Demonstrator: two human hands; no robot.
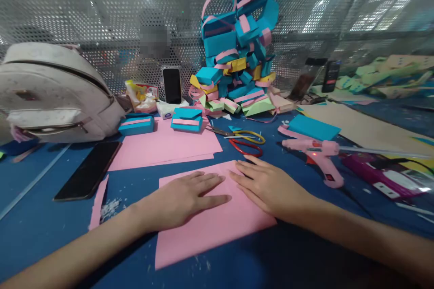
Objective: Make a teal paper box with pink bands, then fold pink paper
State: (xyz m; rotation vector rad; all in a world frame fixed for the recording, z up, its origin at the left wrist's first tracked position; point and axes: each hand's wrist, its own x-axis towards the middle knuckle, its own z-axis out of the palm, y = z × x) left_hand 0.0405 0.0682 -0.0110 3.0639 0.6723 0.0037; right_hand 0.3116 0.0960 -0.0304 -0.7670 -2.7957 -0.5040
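A pink sheet of paper [203,239] lies flat on the blue table in front of me. My left hand [183,196] rests on its upper left part, palm down with the fingers stretched out to the right. On the paper's right edge lies my right hand [267,185], flat too, its fingers pointing up and left. The fingertips of both hands come close together near the top of the sheet. Just beyond the paper are scissors [244,145] with one red and one yellow handle loop. More pink sheets [145,146] lie behind my left hand.
Right of me are a pink glue gun [320,151], a blue paper piece [313,127] and a purple power strip [383,174]. Leftward lie a black phone [88,171] and a white backpack [57,95]. A tall pile of small paper bags [237,63] stands against the perforated metal screen.
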